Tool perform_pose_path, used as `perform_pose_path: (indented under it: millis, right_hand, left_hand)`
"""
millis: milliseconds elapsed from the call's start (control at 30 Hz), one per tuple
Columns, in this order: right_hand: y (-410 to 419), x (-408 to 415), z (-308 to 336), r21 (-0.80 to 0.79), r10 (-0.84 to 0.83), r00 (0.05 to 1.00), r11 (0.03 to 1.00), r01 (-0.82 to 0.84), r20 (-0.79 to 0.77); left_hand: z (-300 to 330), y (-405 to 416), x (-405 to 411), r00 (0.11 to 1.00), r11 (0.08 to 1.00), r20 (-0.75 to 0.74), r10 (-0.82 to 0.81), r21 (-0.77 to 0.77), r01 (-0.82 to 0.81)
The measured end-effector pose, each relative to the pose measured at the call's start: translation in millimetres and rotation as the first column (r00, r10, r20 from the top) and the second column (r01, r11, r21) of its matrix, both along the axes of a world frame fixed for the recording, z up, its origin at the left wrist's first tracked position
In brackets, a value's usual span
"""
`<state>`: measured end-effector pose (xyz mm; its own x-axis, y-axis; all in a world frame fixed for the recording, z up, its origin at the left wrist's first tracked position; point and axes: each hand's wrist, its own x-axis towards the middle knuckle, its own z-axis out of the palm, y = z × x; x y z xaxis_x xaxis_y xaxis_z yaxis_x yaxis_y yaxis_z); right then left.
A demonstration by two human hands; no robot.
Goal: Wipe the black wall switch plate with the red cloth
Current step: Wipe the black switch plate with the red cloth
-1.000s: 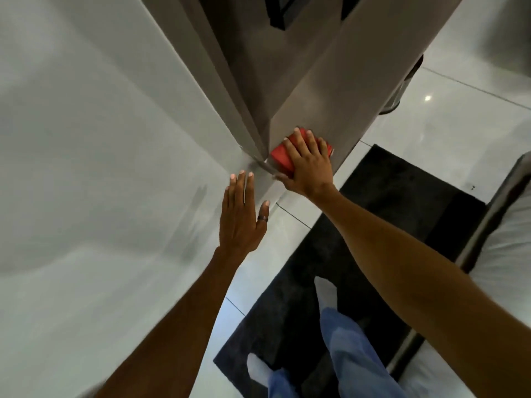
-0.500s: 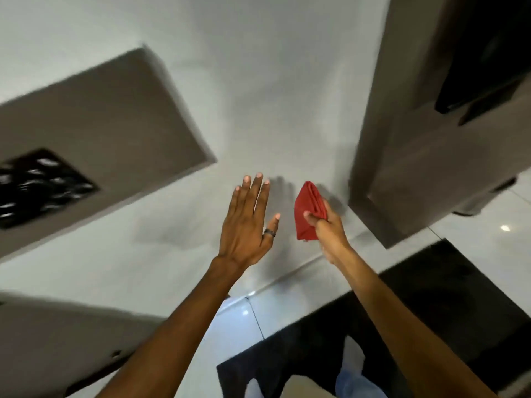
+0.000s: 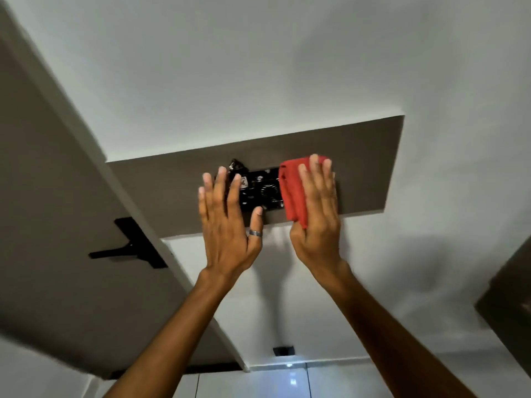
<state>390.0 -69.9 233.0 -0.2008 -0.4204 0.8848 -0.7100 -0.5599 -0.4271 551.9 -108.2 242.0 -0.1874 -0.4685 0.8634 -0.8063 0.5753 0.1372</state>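
Note:
The black switch plate [image 3: 260,191], glossy with a round dial, sits in a grey-brown wall panel [image 3: 365,156]. My right hand [image 3: 317,222] presses the folded red cloth [image 3: 291,191] flat against the plate's right end, covering that part. My left hand [image 3: 227,222] is spread open with fingers apart in front of the plate's left side; a ring is on its thumb. Whether the left fingers touch the plate is unclear.
A grey-brown door [image 3: 57,225] with a black lever handle [image 3: 129,248] stands at the left. A small black socket [image 3: 284,351] sits low on the white wall. Glossy floor tiles [image 3: 287,380] show below. Another dark panel edge [image 3: 508,300] is at right.
The view has swung from the door edge to the switch panel. My right hand carried the red cloth up onto the plate, and my left hand rose beside it.

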Motion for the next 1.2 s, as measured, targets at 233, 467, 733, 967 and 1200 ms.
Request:
perform_pose_path:
  millis: [233,467,733,967,1200]
  right_hand:
    - [-48,13,-47,0.019,-0.254,0.865,0.957,0.291,-0.433]
    - [-91,-2,-14,-0.387,-0.518,0.752,0.844,0.372,-0.408]
    - [-104,30,-37,-0.397,-0.592,0.794,0.767,0.504,-0.136]
    - [-109,13,-6,-0.401,-0.586,0.797,0.772,0.494,-0.145]
    - [-107,-9,-33,-0.509,-0.578,0.762,0.768,0.387,-0.292]
  left_hand:
    - [6,-45,66,0.999,0.995,0.045,0.026,-0.094,-0.022]
    - [8,-90,80,0.996,0.976,0.065,0.054,-0.214,-0.039]
    - [-23,-109,76,0.978,0.913,0.037,0.206,-0.365,-0.179]
    - [-27,-109,66,0.981,0.914,-0.042,0.192,-0.356,-0.194]
    - [-27,-108,63,0.978,0.91,-0.059,0.202,-0.357,-0.21]
